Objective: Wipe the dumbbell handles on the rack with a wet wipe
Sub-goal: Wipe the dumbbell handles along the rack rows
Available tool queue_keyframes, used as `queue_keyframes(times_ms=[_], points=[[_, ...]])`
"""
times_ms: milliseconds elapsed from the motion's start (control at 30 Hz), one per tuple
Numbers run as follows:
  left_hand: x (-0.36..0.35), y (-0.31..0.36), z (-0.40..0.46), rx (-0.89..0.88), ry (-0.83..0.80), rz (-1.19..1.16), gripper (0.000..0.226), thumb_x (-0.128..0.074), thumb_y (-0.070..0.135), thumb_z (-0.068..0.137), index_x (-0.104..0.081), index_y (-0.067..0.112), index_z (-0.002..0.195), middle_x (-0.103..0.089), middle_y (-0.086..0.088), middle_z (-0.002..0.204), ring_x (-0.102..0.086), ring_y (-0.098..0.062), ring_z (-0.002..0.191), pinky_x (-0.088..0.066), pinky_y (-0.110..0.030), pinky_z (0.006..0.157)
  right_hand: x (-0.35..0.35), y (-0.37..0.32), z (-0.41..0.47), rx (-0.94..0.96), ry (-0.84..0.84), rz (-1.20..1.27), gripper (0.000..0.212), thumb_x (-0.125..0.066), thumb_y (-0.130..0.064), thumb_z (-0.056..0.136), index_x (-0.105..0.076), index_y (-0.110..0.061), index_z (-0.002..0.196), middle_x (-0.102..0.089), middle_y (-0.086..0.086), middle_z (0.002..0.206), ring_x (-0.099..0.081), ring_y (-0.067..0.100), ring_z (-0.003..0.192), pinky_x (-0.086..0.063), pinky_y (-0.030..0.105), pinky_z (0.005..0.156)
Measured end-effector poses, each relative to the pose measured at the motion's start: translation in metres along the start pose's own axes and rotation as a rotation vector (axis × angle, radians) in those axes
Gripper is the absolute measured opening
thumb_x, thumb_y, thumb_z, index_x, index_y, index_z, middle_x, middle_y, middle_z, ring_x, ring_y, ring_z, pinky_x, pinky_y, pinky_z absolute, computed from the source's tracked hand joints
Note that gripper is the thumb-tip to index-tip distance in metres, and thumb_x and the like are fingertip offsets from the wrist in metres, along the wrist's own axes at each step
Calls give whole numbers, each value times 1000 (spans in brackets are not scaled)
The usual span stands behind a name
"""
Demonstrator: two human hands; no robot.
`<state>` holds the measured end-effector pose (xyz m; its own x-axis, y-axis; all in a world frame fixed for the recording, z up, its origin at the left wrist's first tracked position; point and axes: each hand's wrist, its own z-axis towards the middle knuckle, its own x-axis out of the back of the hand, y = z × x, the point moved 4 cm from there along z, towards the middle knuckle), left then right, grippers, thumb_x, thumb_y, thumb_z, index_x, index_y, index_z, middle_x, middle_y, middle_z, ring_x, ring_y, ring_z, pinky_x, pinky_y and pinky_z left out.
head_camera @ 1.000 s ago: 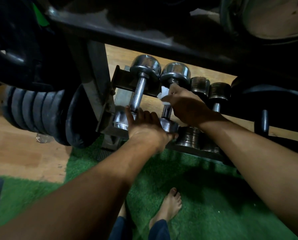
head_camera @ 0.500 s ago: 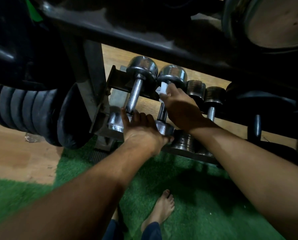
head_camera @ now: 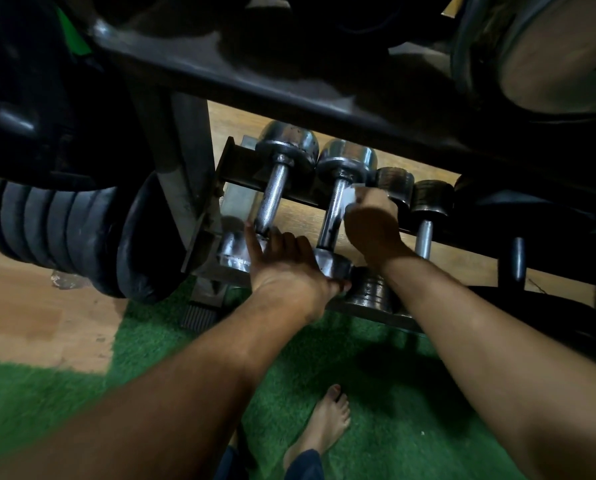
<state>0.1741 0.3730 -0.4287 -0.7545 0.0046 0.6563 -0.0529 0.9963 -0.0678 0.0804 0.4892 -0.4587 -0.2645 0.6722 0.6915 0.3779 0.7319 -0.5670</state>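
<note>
floor: green turf [head_camera: 376, 403] | wood boards [head_camera: 30, 320] | light: dim

Two bare forearms with no sleeves, watch or jewellery reach out from the wearer, ending in a bare left hand [head_camera: 284, 268] and right hand [head_camera: 372, 226]. Below, one bare foot [head_camera: 324, 424] shows beneath dark blue trouser cuffs [head_camera: 303, 465].
</note>
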Motion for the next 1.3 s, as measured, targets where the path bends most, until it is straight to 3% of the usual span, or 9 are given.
queue_keyframes(times_ms=[100, 200, 333, 400, 500, 700, 867, 1067, 1300], points=[[-1, 0, 1, -9, 5, -2, 109, -22, 89, 86, -15, 10, 160, -16, -14, 167, 1, -32, 157, 15, -69, 116, 1, 4, 6, -181, -235, 401, 14, -48, -16, 92, -51, -25, 81, -54, -1, 89, -57, 18, 83, -55, 39, 88], [-1, 0, 2, -10, 2, 2, 109, -22, 89, 86, -15, 10, 160, -15, -13, 167, 2, -32, 157, 15, -69, 115, -2, 7, 13, -322, -280, 711, 20, -45, -9, 99, -51, -22, 85, -52, -2, 85, -53, 11, 75, -52, 30, 72], [-2, 0, 2, -5, 15, 1, 110, -22, 90, 85, -16, 9, 160, -17, -15, 166, 0, -32, 156, 17, -68, 115, -14, 12, 11, -502, -221, 886, 21, -50, -8, 88, -62, -10, 105, -66, 7, 87, -64, 21, 75, -53, 36, 75], [-2, 0, 2, -4, 21, -10, 110, -22, 90, 85, -17, 9, 159, -17, -14, 166, 1, -32, 157, 16, -68, 115, -14, 14, 9, -526, -248, 846, 45, -51, -14, 83, -62, -7, 126, -67, 10, 108, -65, 24, 90, -52, 39, 79], [-2, -1, 2, -12, 24, -12, 110, -22, 90, 85, -15, 9, 160, -16, -14, 167, 1, -32, 157, 16, -68, 115, -16, 15, 7, -538, -333, 814, 48, -46, -23, 81, -67, -7, 120, -72, 9, 117, -61, 26, 96, -46, 39, 84], [-3, 0, 2, -13, 42, -19, 110, -24, 89, 85, -17, 9, 159, -21, -14, 164, 1, -33, 156, 16, -68, 115, -29, 14, 1, -549, -390, 710, 12, -44, -22, 76, -55, -16, 78, -68, 8, 74, -59, 26, 64, -46, 31, 68], [-4, -1, 3, -14, 56, -29, 110, -25, 90, 84, -18, 9, 159, -24, -13, 162, 0, -34, 156, 16, -68, 114, -28, 19, -4, -513, -464, 545, 9, -49, -22, 76, -56, -18, 76, -59, 8, 77, -52, 22, 54, -44, 24, 54], [-4, -1, 2, -16, 60, -30, 109, -25, 89, 85, -20, 8, 158, -22, -14, 163, 1, -33, 156, 16, -68, 115, -4, 21, -12, -172, -485, 371, 22, -51, 4, 84, -55, -4, 64, -49, 10, 56, -46, 18, 46, -34, 23, 47], [-3, -1, 1, -25, 46, -25, 110, -22, 90, 85, -17, 9, 159, -20, -14, 165, 2, -33, 156, 15, -69, 115, 18, 3, -17, 196, -373, -384, 23, -64, -23, 90, -73, -8, 75, -70, 5, 73, -66, 16, 69, -54, 32, 65]])
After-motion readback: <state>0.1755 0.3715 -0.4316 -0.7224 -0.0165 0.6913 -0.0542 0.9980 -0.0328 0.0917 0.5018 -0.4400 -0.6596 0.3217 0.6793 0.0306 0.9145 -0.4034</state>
